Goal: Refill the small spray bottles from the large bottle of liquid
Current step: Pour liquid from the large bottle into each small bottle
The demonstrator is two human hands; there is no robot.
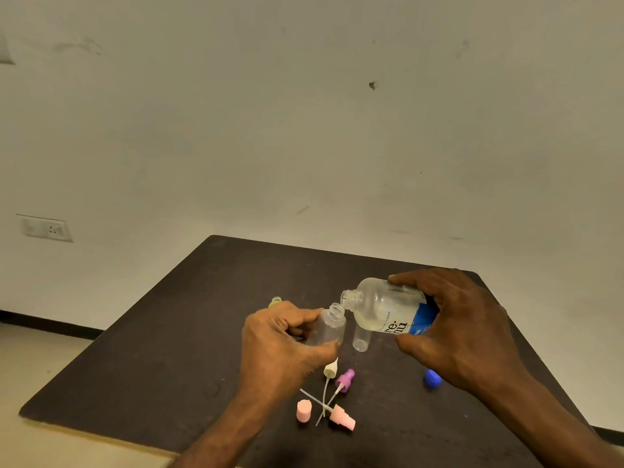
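My right hand (449,325) grips the large clear bottle (385,307) with a blue label, tipped on its side with its open mouth pointing left. My left hand (283,339) holds a small clear spray bottle (332,327), uncapped and tilted, its mouth just below and left of the large bottle's mouth. A second small clear bottle (361,339) stands open on the table under the large one. Another small bottle (275,301) peeks out behind my left hand.
On the dark table (162,332) in front of my hands lie a cream spray head (330,369), a purple spray head (345,380), a pink spray head (342,417) and a pink cap (304,411). A blue cap (432,378) lies by my right wrist. A wall stands behind.
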